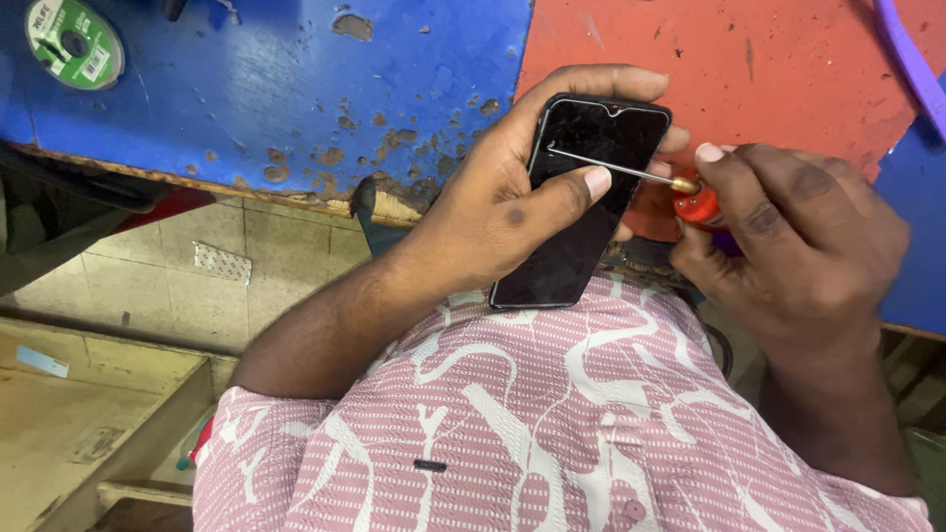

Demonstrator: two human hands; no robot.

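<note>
Pink-and-white patterned shirt [552, 424] is filling the bottom of the view, from 5 to 7 o'clock, closest to the lens. Just above it, near centre, the left hand [493, 212] is gripping a black smartphone [581, 202], screen up and dark, its top edge tilting toward 1 o'clock; the thumb is lying across the glass and the other fingers are wrapping around the far edge. Lower end of the phone is resting against the shirt.

At 3 o'clock the right hand [798, 241] is closing its fingers around a small screwdriver [645, 175] with a red handle and brass collar. Its thin metal shaft is running toward 9 o'clock across the upper screen, tip reaching the phone's left edge just above the thumb.

Behind the hands, the worn surface [296, 89] is showing chipped blue paint from 10 to 12 o'clock and red paint from 12 to 2 o'clock. A green spool [74, 41] is sitting at 10 o'clock, well apart from the hands. Tiled floor [177, 266] is showing at 9 o'clock.
</note>
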